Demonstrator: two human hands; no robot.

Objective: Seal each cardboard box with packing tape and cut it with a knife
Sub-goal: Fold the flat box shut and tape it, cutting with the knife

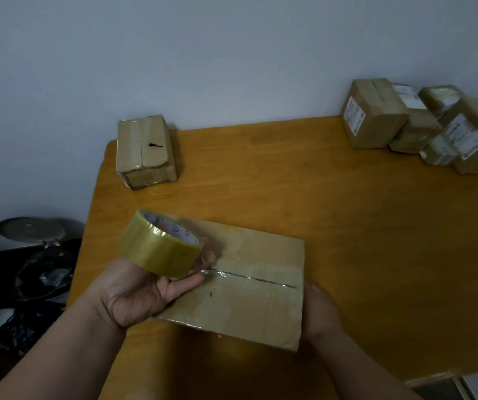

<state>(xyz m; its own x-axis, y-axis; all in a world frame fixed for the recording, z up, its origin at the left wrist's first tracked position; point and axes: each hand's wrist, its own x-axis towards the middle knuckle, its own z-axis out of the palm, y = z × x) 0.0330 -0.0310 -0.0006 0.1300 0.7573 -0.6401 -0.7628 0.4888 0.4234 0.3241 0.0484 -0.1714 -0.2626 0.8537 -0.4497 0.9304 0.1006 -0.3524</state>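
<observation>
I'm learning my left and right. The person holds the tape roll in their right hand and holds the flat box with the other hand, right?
Not quite. The head view shows the tape roll in the left hand. The right hand is the one holding the flat box at its edge. The rest is right.

Your left hand (pixel 133 295) and right hand (pixel 320 316) are bare. Your forearms are bare too. No sleeves, rings or watch show.

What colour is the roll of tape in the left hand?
The tape roll is translucent yellowish-brown, with a white printed inner core; only the head view shows it.
</observation>
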